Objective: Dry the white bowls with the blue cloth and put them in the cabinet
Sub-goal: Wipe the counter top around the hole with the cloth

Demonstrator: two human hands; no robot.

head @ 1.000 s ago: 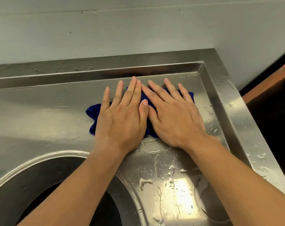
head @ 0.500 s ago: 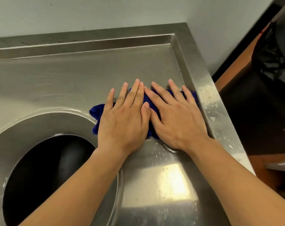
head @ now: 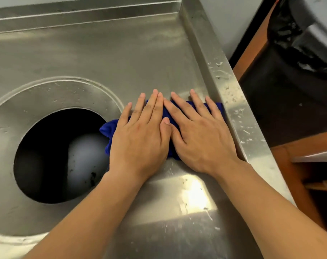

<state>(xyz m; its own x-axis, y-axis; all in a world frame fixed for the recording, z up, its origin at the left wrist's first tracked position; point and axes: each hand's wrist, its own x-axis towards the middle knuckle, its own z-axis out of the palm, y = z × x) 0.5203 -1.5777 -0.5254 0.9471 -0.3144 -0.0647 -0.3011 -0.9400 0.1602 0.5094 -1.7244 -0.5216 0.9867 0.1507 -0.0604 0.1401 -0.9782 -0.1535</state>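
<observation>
The blue cloth (head: 108,130) lies bunched on the wet steel counter (head: 102,58), between a round opening and the counter's raised right rim. My left hand (head: 140,135) lies flat on the cloth's left part, fingers straight and close together. Beside it, thumb to thumb, my right hand (head: 200,131) presses flat on the right part. Only the cloth's left end and strips between my fingers show. No white bowl and no cabinet are in view.
A large round opening (head: 59,156) in the counter sits just left of the cloth, dark inside with something pale below. The raised rim (head: 231,101) runs along the right, beaded with water. Beyond it stands a bin with a black bag (head: 299,43).
Both hands have slid the cloth along the counter towards me and towards the right rim. The view has tilted down, showing more of the round opening.
</observation>
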